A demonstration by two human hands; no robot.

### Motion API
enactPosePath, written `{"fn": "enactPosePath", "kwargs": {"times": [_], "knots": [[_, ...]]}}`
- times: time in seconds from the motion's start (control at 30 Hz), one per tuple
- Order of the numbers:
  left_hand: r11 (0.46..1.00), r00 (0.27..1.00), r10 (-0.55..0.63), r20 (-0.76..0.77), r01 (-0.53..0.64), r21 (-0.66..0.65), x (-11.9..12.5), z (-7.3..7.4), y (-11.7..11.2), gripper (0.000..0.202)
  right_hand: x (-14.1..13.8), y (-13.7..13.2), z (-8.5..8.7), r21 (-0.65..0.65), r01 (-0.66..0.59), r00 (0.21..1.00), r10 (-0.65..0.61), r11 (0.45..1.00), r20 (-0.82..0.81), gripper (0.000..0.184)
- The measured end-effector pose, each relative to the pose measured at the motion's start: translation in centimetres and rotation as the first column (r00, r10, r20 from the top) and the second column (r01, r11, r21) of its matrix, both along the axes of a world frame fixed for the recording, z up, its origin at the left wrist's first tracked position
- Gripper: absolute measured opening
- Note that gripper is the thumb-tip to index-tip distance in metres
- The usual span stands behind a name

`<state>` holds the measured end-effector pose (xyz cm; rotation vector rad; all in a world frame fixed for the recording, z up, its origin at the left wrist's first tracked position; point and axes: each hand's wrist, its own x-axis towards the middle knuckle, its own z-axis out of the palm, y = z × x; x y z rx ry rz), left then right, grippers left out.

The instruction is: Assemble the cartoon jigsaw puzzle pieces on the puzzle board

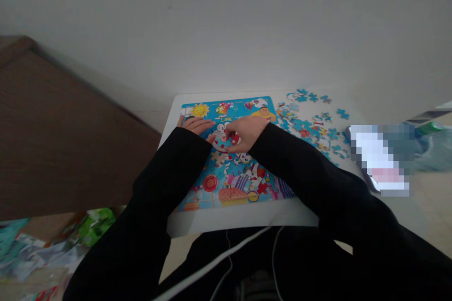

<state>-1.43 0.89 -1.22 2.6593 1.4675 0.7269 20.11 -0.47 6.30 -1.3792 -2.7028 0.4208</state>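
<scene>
A colourful jigsaw puzzle board [231,183] with cartoon pictures lies on a small white table [247,218]. My left hand [197,125] rests flat on the board's upper left part. My right hand [246,132] is over the middle of the board, its fingers pinched on a red and white puzzle piece [233,140] that touches the board. Both arms wear black sleeves.
Several loose blue puzzle pieces [314,124] are scattered on the table to the right of the board. A blurred object [381,160] and green-blue plastic [432,143] lie at the far right. Dark brown furniture [52,136] stands left. Coloured wrappers [52,244] litter the floor.
</scene>
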Motion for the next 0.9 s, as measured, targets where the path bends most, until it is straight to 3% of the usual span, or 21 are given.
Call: {"fn": "enactPosePath", "kwargs": {"times": [0.17, 0.33, 0.5, 0.6, 0.7, 0.8, 0.9], "knots": [[1.000, 1.000, -0.006, -0.007, 0.005, -0.028, 0.1, 0.0, -0.1, 0.038, 6.0, 3.4, 2.1, 0.158, 0.295, 0.953, -0.277, 0.943, -0.123, 0.027], [0.996, 0.994, -0.054, -0.094, 0.046, -0.083, 0.6, 0.7, -0.4, 0.044, 10.7, 4.7, 3.0, 0.227, 0.365, 0.927, -0.330, 0.903, -0.180, 0.029], [0.964, 0.939, -0.185, -0.292, 0.116, -0.237, 1.3, 1.5, -0.5, 0.052, 10.8, 3.7, 4.4, 0.156, 0.392, 0.920, -0.390, 0.907, -0.043, 0.032], [0.953, 0.919, -0.217, -0.330, 0.126, -0.275, 1.5, 1.7, -0.6, 0.055, 8.5, 2.8, 4.4, 0.063, 0.316, 0.944, -0.320, 0.947, 0.084, 0.034], [0.958, 0.916, -0.208, -0.344, 0.120, -0.259, 1.4, 1.5, -0.6, 0.053, 5.8, 1.9, 3.5, -0.058, 0.105, 0.986, -0.096, 0.993, 0.136, 0.029], [0.965, 0.921, -0.188, -0.342, 0.109, -0.238, 1.2, 1.1, -0.4, 0.052, 4.5, 1.2, 1.8, -0.109, -0.011, 0.985, 0.029, 0.994, 0.167, 0.029], [0.965, 0.910, -0.198, -0.364, 0.116, -0.233, 1.0, 0.7, -0.1, 0.051, 4.8, 0.5, 0.2, -0.170, -0.058, 0.965, 0.099, 0.984, 0.242, 0.029]]}}
